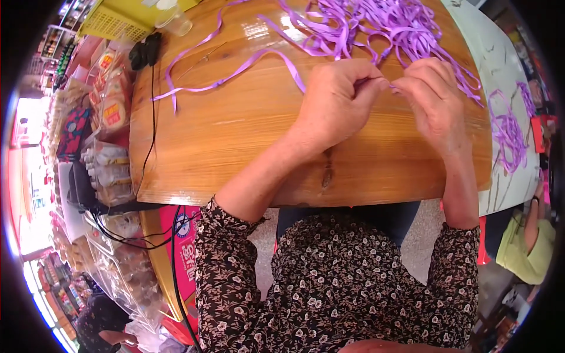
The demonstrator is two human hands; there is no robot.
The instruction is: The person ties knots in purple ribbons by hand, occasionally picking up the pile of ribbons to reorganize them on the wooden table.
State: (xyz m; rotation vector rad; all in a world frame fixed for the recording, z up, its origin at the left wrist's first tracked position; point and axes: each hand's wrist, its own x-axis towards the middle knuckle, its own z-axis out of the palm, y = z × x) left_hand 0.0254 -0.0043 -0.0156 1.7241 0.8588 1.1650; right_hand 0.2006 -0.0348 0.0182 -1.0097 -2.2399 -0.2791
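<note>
Both my hands meet above the right half of a wooden table (235, 153), fingertips nearly touching. My left hand (338, 97) is closed, with thumb and forefinger pinched on a thin purple ribbon. Close beside it, my right hand (434, 97) pinches the same ribbon; only a short bit shows between the fingertips. Just beyond my hands lies a tangled heap of purple ribbon (379, 23). One loose purple strand (259, 56) with small knots winds from behind my left hand toward the table's left side.
At the back left stand a yellow plastic basket (115, 23) and a clear cup (173, 20). A black cable (154, 117) runs down the left edge beside packaged goods (112, 106). A white table (512, 188) adjoins on the right, bearing more ribbon (509, 135); a person in yellow-green (527, 250) sits there.
</note>
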